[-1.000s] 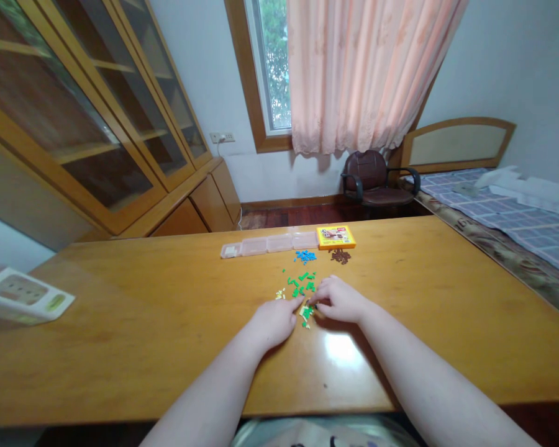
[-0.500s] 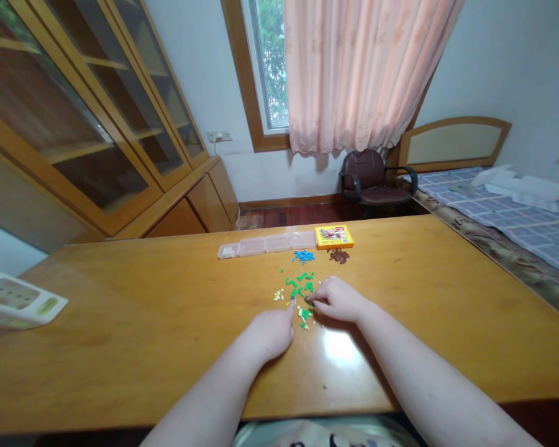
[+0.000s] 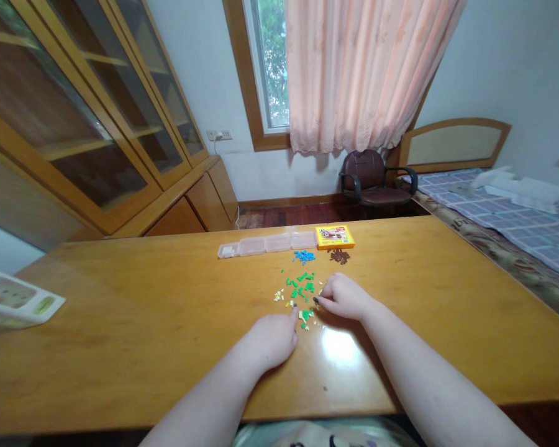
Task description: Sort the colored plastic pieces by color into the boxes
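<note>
My left hand [image 3: 274, 338] rests low over the wooden table [image 3: 144, 323], index finger stretched out and the others curled. Its fingertip touches the tabletop beside small yellow and cream pieces [image 3: 291, 304]. Across from it, my right hand [image 3: 345, 297] has thumb and forefinger slightly apart, tips down by a few tiny pale pieces; nothing is visibly held. Loose green pieces [image 3: 302, 284] lie scattered just beyond and between the hands. A mixed green and cream cluster [image 3: 305, 315] sits nearer me, and a small cream heap [image 3: 278, 295] lies to the left.
Behind the green pieces are a blue pile [image 3: 304, 256] and a brown pile [image 3: 340, 256]. A clear compartment tray [image 3: 265, 245] and a yellow box [image 3: 335, 237] stand at the far edge. A white holder [image 3: 18, 301] is at left; a chair [image 3: 370, 177] stands beyond.
My right hand has shifted a little to the right, away from the green pieces. My left fingertip has drawn slightly nearer me, off the green pieces.
</note>
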`<state>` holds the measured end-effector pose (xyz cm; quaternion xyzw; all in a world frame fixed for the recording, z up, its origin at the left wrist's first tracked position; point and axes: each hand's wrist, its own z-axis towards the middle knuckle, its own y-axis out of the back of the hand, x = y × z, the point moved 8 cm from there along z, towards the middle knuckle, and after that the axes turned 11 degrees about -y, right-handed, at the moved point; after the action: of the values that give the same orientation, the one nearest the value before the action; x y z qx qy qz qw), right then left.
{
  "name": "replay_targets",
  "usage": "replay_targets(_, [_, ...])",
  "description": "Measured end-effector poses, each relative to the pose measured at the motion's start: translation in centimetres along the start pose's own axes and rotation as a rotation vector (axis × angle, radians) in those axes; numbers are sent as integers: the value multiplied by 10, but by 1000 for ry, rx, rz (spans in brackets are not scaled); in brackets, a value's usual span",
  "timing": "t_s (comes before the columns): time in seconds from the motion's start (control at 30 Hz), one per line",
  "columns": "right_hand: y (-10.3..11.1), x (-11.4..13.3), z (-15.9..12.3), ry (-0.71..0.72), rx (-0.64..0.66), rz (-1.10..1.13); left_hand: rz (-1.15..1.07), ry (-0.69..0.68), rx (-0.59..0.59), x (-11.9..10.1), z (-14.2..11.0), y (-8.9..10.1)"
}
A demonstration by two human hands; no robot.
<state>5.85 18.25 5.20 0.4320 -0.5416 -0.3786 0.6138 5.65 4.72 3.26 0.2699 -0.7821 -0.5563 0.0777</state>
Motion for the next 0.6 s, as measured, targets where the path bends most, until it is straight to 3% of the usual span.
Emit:
replay_targets(0.1, [-3,10,-3,73,74,70,4,47,-2,4,-1,1])
replay_targets(0.2, [-9,11,-4,64,136,91,-6,-10,-31,-1,-2,7])
replay_targets(0.33, [-10,8,-1,40,89,76,-14,-86,-18,-10,-2,7])
replay_targets(0.6, [-7,7,-1,65,31,66,6,-35,-47,0,4,3])
